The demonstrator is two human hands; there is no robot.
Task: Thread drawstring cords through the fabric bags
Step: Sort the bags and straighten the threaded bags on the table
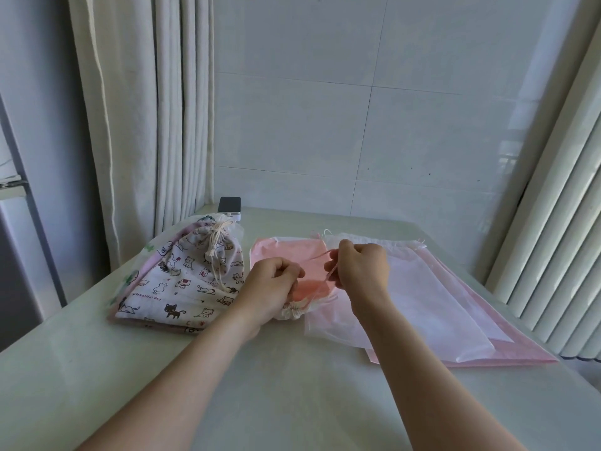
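two hands working a thin cord at a small pink bag on a pale table

a pale, faintly glossy table [292, 392] is filling the lower view, butting against a white tiled wall [357, 109]. cream curtains [146, 125] are hanging at the back left, beside a grey panelled surface [19, 229], and white ribbed slats [559, 255] are running down the right side.

a small dark device [229, 204] is sitting at the table's far edge. just in front of it a cat-print bag [182, 284] is lying on other printed fabric, its cream cord [216, 239] tied round the gathered neck. to the right, a stack of flat pink and white bags [448, 314] is spreading toward the table's right edge.

the small pink bag [313, 286] is lying between these piles, overlapping the stack's near-left corner. the left hand [273, 288] is curling round its bunched mouth, partly hiding it. the right hand [361, 265] is hovering just beside, pinching a thin pink cord [329, 274] that is running from the bag; where the cord is entering the fabric is hidden.
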